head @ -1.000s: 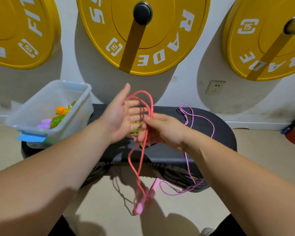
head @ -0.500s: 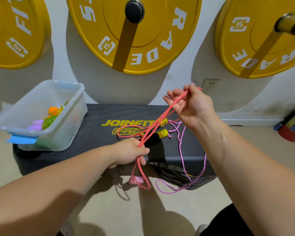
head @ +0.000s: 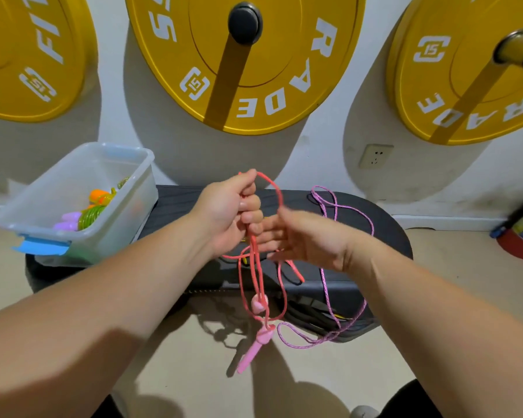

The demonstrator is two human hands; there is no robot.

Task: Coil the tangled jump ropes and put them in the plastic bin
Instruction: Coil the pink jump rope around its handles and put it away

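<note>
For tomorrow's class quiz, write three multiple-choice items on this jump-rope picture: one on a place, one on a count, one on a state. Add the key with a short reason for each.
1. Where does the plastic bin stand?
A. on the floor
B. on the left end of the black step platform
C. on a chair

2. How many yellow weight plates hang on the wall?
A. one
B. three
C. five

3. What is the left hand doing?
A. gripping loops of the red rope
B. lying flat on the platform
C. reaching into the bin

Key:
1 B, the bin sits on the platform's left end.
2 B, three plates show across the wall.
3 A, its fingers curl round the bunched red loops.
</note>
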